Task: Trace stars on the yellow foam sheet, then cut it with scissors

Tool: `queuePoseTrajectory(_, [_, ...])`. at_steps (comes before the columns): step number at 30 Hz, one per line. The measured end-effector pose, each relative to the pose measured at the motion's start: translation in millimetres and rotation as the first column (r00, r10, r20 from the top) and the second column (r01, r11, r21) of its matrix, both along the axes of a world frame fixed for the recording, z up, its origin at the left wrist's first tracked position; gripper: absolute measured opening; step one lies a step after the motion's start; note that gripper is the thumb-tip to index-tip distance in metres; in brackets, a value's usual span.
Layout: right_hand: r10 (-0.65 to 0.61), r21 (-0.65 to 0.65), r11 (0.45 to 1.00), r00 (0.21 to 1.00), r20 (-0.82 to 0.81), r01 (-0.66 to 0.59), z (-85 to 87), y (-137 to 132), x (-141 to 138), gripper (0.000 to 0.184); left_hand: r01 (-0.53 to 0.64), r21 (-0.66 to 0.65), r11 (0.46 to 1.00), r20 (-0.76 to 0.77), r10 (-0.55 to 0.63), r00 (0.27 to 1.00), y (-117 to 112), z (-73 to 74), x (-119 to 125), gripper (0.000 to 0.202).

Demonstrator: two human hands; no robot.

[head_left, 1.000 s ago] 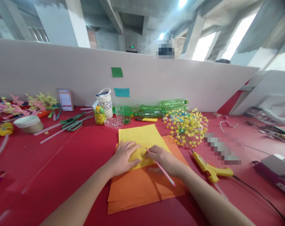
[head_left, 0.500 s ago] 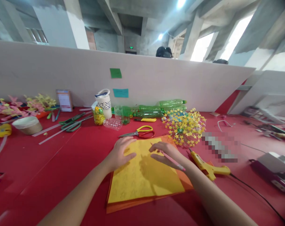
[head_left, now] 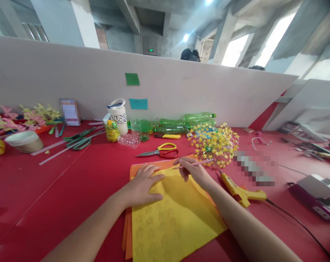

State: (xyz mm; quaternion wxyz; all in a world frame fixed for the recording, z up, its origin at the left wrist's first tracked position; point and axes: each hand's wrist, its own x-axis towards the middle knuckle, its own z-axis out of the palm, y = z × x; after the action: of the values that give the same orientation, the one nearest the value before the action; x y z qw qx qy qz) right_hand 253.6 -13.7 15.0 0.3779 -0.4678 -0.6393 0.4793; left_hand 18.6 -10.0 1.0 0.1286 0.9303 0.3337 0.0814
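Note:
A yellow sheet (head_left: 186, 214) with rows of star outlines on its left part lies over orange sheets (head_left: 128, 236) on the red table. My left hand (head_left: 145, 183) rests on the sheet's upper left with fingers spread, holding nothing. Between the fingers of my right hand (head_left: 193, 171) is a pink pencil (head_left: 203, 162), its tip near the sheet's top edge. Just beyond the sheets lie scissors (head_left: 162, 151) with one yellow and one red handle. To the right of my right hand stands a cluster of yellow stars (head_left: 214, 145).
A yellow glue gun (head_left: 242, 193) with a cord lies right of my right forearm. Green plastic bottles (head_left: 173, 125), a yellow cutter (head_left: 170, 136) and a white tumbler (head_left: 118, 116) line the partition. Green scissors (head_left: 80, 141) and a tub (head_left: 24, 141) are at left.
The yellow sheet has shifted toward me over the orange ones. My left hand has moved down and spread flatter. The pencil in my right hand has swung so its tip points left.

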Motion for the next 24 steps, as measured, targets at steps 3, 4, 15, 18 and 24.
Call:
queuePoseTrajectory(3, [0.060, -0.060, 0.996, 0.995, -0.086, -0.065, -10.3, 5, -11, 0.017, 0.027, -0.012, 1.000, -0.022, -0.028, 0.999, -1, -0.1, 1, 0.058])
queuePoseTrajectory(4, [0.061, -0.038, 0.997, 0.996, -0.068, -0.063, -13.8, 7, -13, 0.013, 0.031, -0.010, 0.999, -0.030, -0.031, 0.999, -1, -0.4, 1, 0.057])
queuePoseTrajectory(15, [-0.090, -0.059, 0.994, 0.995, -0.047, 0.087, -19.9, 9, -11, 0.007, 0.017, -0.045, 0.999, -0.018, -0.017, 1.000, -4, -2.9, 5, 0.056])
queuePoseTrajectory(18, [-0.078, -0.030, 0.997, 0.995, -0.058, 0.076, -19.7, 8, -15, 0.006, 0.025, -0.042, 0.999, -0.022, -0.026, 0.999, -5, -4.2, 5, 0.056])
queuePoseTrajectory(24, [-0.153, 0.008, 0.988, 0.988, 0.013, 0.153, -25.0, 9, -17, 0.007, 0.005, -0.053, 0.999, -0.008, -0.005, 1.000, -5, -5.3, 5, 0.056])
